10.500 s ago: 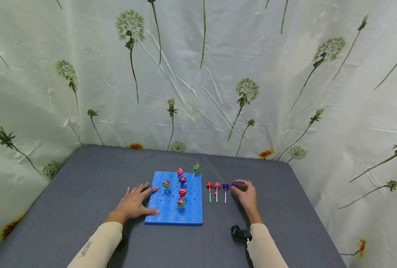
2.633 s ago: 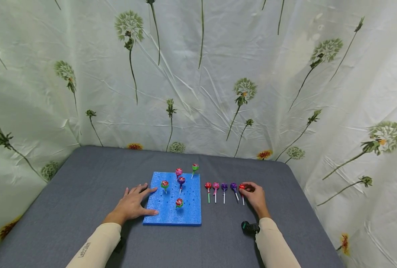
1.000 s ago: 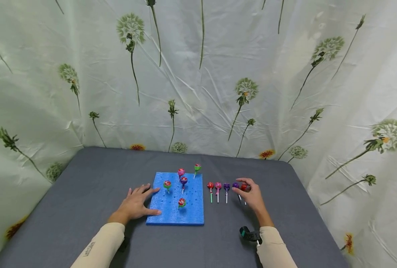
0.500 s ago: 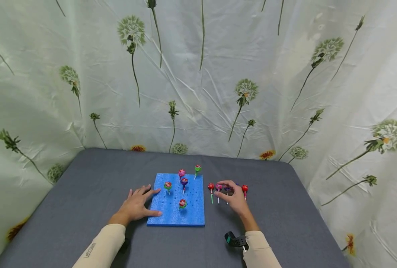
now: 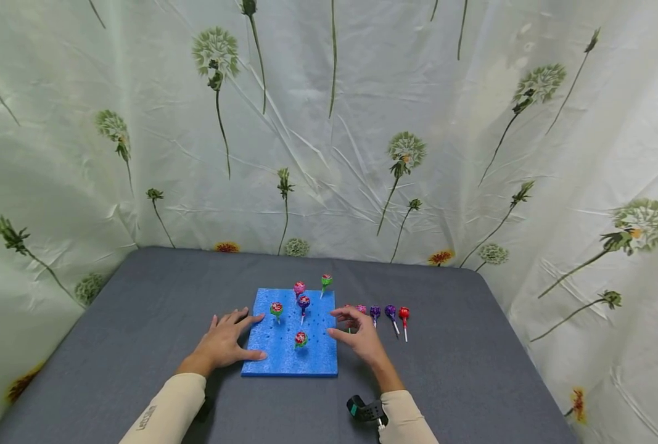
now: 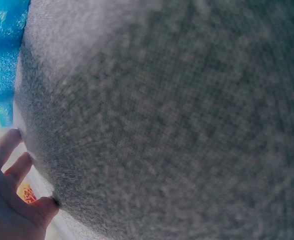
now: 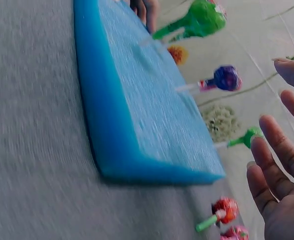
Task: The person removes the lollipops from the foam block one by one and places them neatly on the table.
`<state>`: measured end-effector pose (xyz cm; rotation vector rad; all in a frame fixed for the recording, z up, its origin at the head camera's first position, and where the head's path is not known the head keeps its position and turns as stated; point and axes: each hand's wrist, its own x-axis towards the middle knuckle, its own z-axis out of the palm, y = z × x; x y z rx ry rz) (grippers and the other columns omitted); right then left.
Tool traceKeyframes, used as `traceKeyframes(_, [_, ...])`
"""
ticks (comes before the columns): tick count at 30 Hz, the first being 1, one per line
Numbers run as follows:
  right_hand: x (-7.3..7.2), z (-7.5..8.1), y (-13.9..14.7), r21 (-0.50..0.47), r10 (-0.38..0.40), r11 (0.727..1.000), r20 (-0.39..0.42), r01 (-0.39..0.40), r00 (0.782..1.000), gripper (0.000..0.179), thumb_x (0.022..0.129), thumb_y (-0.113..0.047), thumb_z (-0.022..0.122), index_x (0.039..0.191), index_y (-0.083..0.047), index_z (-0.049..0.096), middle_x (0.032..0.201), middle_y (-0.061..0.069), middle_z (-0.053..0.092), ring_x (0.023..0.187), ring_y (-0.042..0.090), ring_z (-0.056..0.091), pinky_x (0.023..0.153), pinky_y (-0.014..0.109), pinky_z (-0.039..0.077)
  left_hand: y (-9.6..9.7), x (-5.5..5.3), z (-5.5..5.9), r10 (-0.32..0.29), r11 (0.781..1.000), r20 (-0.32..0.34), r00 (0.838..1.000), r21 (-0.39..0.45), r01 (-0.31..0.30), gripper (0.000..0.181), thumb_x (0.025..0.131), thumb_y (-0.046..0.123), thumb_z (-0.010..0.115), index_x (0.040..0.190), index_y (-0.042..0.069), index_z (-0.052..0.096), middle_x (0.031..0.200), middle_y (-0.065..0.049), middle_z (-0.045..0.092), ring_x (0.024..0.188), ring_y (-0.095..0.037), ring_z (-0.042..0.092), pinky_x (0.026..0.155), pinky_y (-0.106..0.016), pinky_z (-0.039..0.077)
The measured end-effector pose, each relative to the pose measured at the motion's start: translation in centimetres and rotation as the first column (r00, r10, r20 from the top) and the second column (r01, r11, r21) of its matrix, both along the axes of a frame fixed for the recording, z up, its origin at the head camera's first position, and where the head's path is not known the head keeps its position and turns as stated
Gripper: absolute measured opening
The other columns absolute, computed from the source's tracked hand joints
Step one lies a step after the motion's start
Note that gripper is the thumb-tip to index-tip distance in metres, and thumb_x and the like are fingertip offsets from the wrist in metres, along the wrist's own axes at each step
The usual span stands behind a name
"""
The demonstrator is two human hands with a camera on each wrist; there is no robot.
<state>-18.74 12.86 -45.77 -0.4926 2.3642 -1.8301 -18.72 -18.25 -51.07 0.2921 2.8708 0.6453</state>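
Note:
My left hand point(image 5: 223, 341) rests at the left side of a blue foam board point(image 5: 317, 364), its index finger and thumb spread over the edge. Lollipops stand stick-down in the board: a pink one point(image 5: 299, 287), a purple one point(image 5: 303, 301), and green ones at the left point(image 5: 275, 309), back right point(image 5: 326, 280) and front point(image 5: 300, 338). By the board's right edge hovers my right hand point(image 5: 362, 337), fingers parted and holding nothing. The right wrist view shows its fingers point(image 7: 274, 165) spread beside a red lollipop point(image 7: 226, 209) with a green stick.
A row of lollipops lies on the grey cloth right of the board: a pink one point(image 5: 361, 309) partly behind my right hand, two purple ones point(image 5: 375, 312) point(image 5: 391, 311) and a red one point(image 5: 404, 312). A flowered curtain point(image 5: 329, 154) hangs behind the table.
The red lollipop that stood mid-board now lies at the row's right end; my right hand let go of it and moved left along the row to the board. The left hand stays put.

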Motion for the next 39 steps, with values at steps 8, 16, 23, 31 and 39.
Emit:
traceKeyframes(8, [-0.4,-2.9,-1.5,-0.023,0.05,0.998,-0.021,-0.05,0.999,0.033,0.087,-0.004,0.07,0.118,0.002,0.061,0.119,0.022,0.061,0.109,0.039,0.054,0.091,0.046,0.045,-0.1,-0.1,-0.1,0.003,1.0,-0.007,1.0,0.008,-0.002,0.095,0.067,0.072,0.07,0.144,0.021,0.046,0.15,-0.024,0.034,0.136,-0.049,0.027,0.108,-0.071,0.008])
traceKeyframes(16, [0.7,-2.6,-3.6,-0.081,0.125,0.989,0.034,-0.122,0.992,0.035,0.086,0.001,0.069,0.119,0.009,0.059,0.12,0.028,0.059,0.112,0.045,0.051,0.093,0.051,0.044,-0.1,-0.1,0.1,0.0,1.0,-0.008,1.0,0.001,0.0,0.095,0.068,0.071,0.07,0.144,0.021,0.046,0.15,-0.024,0.033,0.136,-0.049,0.027,0.108,-0.07,0.009])
traceKeyframes(23, [2.0,-1.1,-4.6,-0.07,0.136,0.989,0.042,-0.133,0.99,0.034,0.087,0.001,0.069,0.117,0.011,0.059,0.113,0.023,0.061,0.106,0.039,0.054,0.09,0.045,0.047,0.0,0.0,0.1,0.008,1.0,0.008,1.0,-0.015,-0.008,0.094,0.068,0.072,0.07,0.145,0.021,0.046,0.15,-0.023,0.033,0.137,-0.049,0.027,0.108,-0.07,0.009])
traceKeyframes(31, [2.5,-1.9,-4.8,-0.097,0.092,0.991,0.024,-0.089,0.995,0.033,0.086,0.001,0.069,0.116,0.011,0.061,0.11,0.023,0.062,0.101,0.045,0.055,0.083,0.027,0.049,0.2,0.1,0.2,0.009,1.0,0.013,1.0,-0.011,-0.009,0.094,0.068,0.071,0.07,0.144,0.021,0.046,0.15,-0.024,0.033,0.137,-0.049,0.026,0.108,-0.07,0.009])
traceKeyframes(39, [2.5,-2.2,-4.7,-0.104,0.058,0.993,0.03,-0.054,0.998,0.029,0.085,0.0,0.07,0.113,0.005,0.063,0.107,0.02,0.063,0.098,0.044,0.055,0.081,0.026,0.049,0.0,0.0,0.2,0.004,1.0,0.009,1.0,-0.005,-0.003,0.094,0.069,0.071,0.07,0.145,0.021,0.046,0.15,-0.024,0.033,0.137,-0.049,0.026,0.108,-0.071,0.008])
